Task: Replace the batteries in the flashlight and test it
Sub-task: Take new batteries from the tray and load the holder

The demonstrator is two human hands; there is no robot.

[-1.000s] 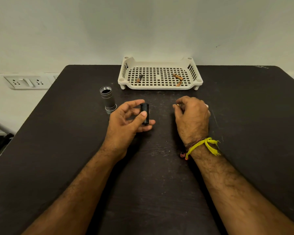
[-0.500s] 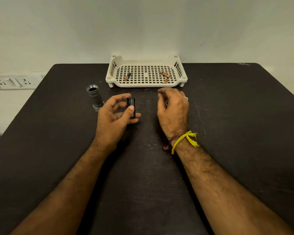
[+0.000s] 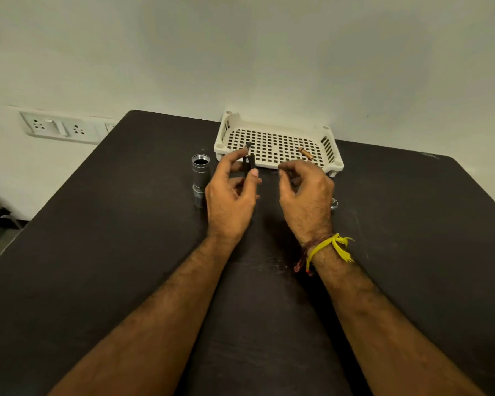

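From my remote seat the biggest thing I see is the dark table (image 3: 97, 281), running from the near edge up to a pale wall. On that wall, off the table's left side, sits a white socket panel (image 3: 60, 127).

Against the far edge of the table stands a white perforated tray (image 3: 277, 164). In it I can pick out an orange-brown battery (image 3: 305, 153) toward the right, and a small dark piece (image 3: 248, 144) toward the left that shows just past a fingertip; I would guess it is another battery, but it is too small to be sure.

My left hand (image 3: 229, 201) is raised in front of the tray, holding a black battery holder (image 3: 250, 163) upright between the thumb and the curled fingers. My right hand (image 3: 307, 195) is just beside it, apart from the holder, with its fingers curled inward and the fingertips near the thumb; I cannot tell whether they pinch anything. A yellow thread band (image 3: 327, 247) is tied round the right wrist.

Left of the left hand, the silver flashlight body (image 3: 200, 175) stands on end on the table, open mouth up. A small shiny part (image 3: 334, 202) peeks out on the table at the right hand's outer edge.
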